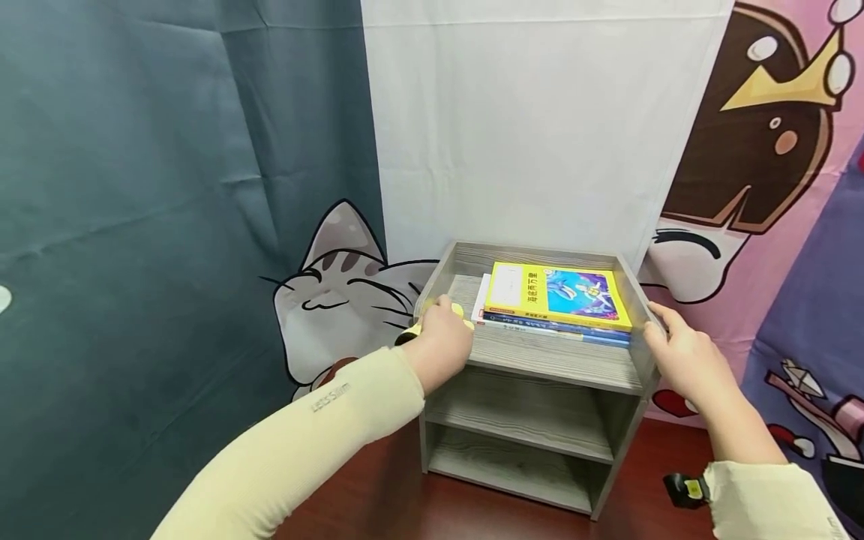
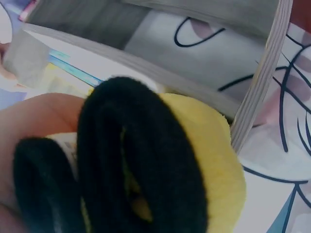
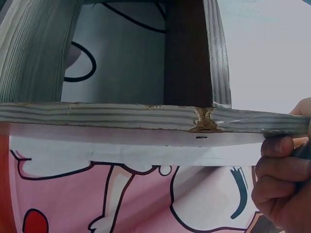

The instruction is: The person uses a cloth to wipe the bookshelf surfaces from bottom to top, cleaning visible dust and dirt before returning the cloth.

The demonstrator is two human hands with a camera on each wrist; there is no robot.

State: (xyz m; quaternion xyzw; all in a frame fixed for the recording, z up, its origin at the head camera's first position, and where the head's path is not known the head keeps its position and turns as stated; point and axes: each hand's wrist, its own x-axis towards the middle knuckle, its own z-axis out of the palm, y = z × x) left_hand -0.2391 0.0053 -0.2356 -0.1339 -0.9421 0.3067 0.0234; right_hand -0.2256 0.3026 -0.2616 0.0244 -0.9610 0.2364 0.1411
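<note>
My left hand (image 1: 442, 343) grips a soft yellow plush thing (image 2: 214, 141) with dark fuzzy loops, above the left side of a small grey wood-grain shelf unit (image 1: 540, 365). The hand covers most of the plush in the head view, so its full shape cannot be told. On the right, my right hand (image 1: 691, 364) holds the upper edge of the unit's side panel (image 3: 121, 116), fingers curled beneath it in the right wrist view. Between the hands, a yellow picture-cover book (image 1: 520, 289) tops a stack of books in the unit's top tray.
Two lower shelves (image 1: 520, 461) open toward me beneath the tray. A white curtain (image 1: 540, 127) hangs behind the unit, a dark teal one (image 1: 135, 225) on the left, and a pink cartoon cloth on the right. Dark red floor (image 1: 364, 495) surrounds the base.
</note>
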